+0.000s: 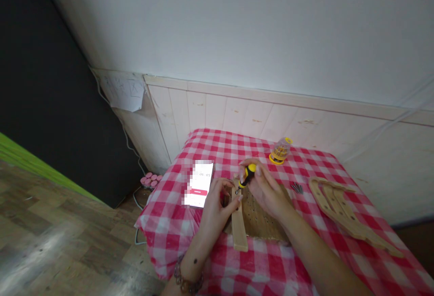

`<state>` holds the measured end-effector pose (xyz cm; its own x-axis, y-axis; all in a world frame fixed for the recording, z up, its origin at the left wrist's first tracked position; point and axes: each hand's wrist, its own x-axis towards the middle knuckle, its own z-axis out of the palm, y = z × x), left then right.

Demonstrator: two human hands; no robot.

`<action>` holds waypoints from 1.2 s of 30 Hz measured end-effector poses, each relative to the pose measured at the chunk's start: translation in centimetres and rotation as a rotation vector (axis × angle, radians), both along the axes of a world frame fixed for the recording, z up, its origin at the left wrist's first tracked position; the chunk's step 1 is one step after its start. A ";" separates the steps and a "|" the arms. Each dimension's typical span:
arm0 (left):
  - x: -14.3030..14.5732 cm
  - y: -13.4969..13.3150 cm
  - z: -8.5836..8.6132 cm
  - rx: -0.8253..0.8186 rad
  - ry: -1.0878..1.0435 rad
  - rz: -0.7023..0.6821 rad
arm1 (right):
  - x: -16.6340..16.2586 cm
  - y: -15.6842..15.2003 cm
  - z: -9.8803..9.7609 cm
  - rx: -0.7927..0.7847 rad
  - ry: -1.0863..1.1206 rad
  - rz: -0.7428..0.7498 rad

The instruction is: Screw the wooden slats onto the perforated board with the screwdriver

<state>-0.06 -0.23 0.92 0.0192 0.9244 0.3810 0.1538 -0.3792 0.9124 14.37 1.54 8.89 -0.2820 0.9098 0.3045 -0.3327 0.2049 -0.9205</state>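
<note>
My right hand (266, 190) is closed around a short yellow-and-black screwdriver (247, 176), which slants down to the left. Its tip meets a pale wooden bar (239, 230) near the far end. Around that same end my left hand (217, 201) is closed, thumb and fingers on the wood beside the screwdriver's tip; whatever small piece sits under the tip is too small to make out. The bar lies along the left side of a brown woven-looking panel (267, 219) with small holes, partly covered by my right hand.
A lit phone (200, 185) lies left of my hands on the checked tablecloth (169, 214). Farther back stands a clear, yellow-based bit case (280, 151). To the right are several screws (297, 188) and curved wooden pieces (342, 205). The wall (220, 110) borders the table's far side.
</note>
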 end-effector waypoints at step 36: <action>-0.1 0.2 0.0 0.044 -0.002 -0.038 | -0.2 0.1 0.0 0.019 0.026 -0.103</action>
